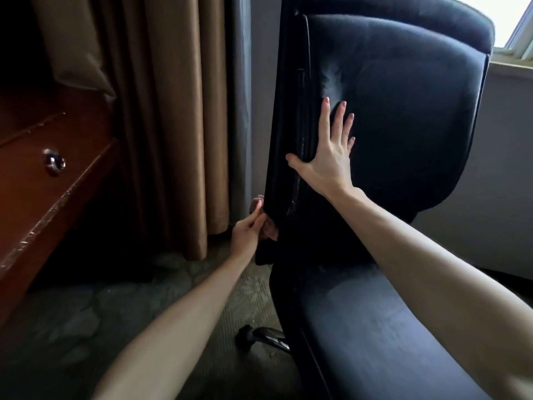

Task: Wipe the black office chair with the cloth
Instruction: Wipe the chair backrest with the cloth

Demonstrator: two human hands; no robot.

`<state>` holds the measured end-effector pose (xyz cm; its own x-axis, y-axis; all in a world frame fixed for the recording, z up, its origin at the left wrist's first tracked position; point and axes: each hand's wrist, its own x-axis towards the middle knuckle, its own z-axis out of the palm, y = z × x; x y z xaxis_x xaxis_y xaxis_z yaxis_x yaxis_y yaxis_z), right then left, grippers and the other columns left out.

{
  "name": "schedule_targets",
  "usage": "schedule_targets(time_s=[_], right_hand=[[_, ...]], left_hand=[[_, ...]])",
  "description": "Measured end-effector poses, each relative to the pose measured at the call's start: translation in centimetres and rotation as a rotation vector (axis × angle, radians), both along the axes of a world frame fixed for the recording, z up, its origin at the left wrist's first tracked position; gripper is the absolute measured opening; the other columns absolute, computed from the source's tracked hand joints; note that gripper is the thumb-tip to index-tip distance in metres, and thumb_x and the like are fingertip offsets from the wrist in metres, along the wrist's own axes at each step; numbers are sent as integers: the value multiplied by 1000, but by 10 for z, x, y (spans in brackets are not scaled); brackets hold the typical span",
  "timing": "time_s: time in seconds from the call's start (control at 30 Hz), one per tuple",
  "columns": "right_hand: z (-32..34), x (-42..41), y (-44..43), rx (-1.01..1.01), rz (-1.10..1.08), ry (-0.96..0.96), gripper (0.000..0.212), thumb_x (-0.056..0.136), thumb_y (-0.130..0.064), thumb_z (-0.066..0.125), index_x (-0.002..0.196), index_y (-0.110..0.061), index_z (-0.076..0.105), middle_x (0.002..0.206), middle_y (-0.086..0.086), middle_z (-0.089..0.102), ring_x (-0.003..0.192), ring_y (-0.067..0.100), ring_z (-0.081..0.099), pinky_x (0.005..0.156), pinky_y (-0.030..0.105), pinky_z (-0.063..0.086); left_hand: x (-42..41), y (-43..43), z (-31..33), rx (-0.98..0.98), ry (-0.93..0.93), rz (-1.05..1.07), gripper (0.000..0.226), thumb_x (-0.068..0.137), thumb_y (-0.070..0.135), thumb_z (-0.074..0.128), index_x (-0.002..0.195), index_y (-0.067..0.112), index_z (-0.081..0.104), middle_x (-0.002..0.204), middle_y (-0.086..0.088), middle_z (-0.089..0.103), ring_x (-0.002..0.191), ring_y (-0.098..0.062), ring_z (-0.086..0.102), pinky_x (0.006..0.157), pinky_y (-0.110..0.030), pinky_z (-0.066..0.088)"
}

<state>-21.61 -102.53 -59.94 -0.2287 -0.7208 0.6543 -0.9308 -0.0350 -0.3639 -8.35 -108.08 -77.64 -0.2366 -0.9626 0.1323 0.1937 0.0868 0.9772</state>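
Observation:
The black office chair (403, 111) fills the right half of the view, its backrest upright and its seat (375, 327) below. My right hand (328, 157) lies flat on the front of the backrest with fingers spread and the thumb hooked over the left edge. My left hand (246, 235) is at the lower left edge of the backrest, fingers pinched on a small brownish cloth (270, 230) pressed against the chair's side. Most of the cloth is hidden behind the chair's edge and my fingers.
A dark wooden dresser (43, 197) with a round metal drawer knob (54, 163) stands at the left. Tan curtains (173, 111) hang behind my left hand. A chair leg with a caster (268, 337) rests on the patterned carpet (115, 313). A bright window (513, 21) is at the top right.

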Motion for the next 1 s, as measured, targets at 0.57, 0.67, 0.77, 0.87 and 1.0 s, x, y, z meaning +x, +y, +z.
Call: schedule_targets(time_s=[0.57, 0.67, 0.77, 0.87, 1.0], right_hand=[[-9, -25, 9, -114, 184, -49, 59, 101, -27, 42, 154, -35, 18, 165, 3, 5, 150, 30, -10, 119, 56, 2], [-11, -24, 7, -124, 191, -58, 61, 100, -24, 43, 154, -33, 18, 164, 3, 5, 150, 31, -11, 120, 57, 1], [-13, -24, 4, -150, 186, -72, 60, 99, -25, 41, 154, -32, 18, 165, 3, 4, 150, 30, -12, 120, 58, 0], [-7, -27, 0, -172, 148, -86, 56, 101, -31, 36, 154, -33, 19, 165, 4, 3, 150, 28, -14, 119, 59, -4], [20, -35, -8, -177, 66, -126, 55, 104, -34, 36, 155, -36, 15, 165, 5, -5, 149, 28, -17, 117, 58, -11]], left_hand=[[-12, -24, 139, -306, 99, -17, 46, 102, 13, 50, 147, 15, 40, 112, -2, 68, 96, -8, 64, 87, -23, 50], [-8, -8, 107, -223, 93, -29, 44, 102, 11, 50, 145, 15, 43, 123, 1, 66, 93, 4, 63, 81, -15, 50], [-10, -4, 104, -186, 133, 22, 43, 101, 7, 51, 143, 11, 45, 131, 1, 62, 103, 9, 59, 92, -13, 47], [-19, -8, 127, -233, 129, 26, 44, 102, 7, 48, 145, 12, 42, 113, 19, 65, 90, 18, 59, 84, -10, 45], [-27, -27, 193, -345, 121, 64, 36, 102, 19, 51, 138, 27, 52, 100, 13, 71, 96, -5, 65, 100, -32, 48]])
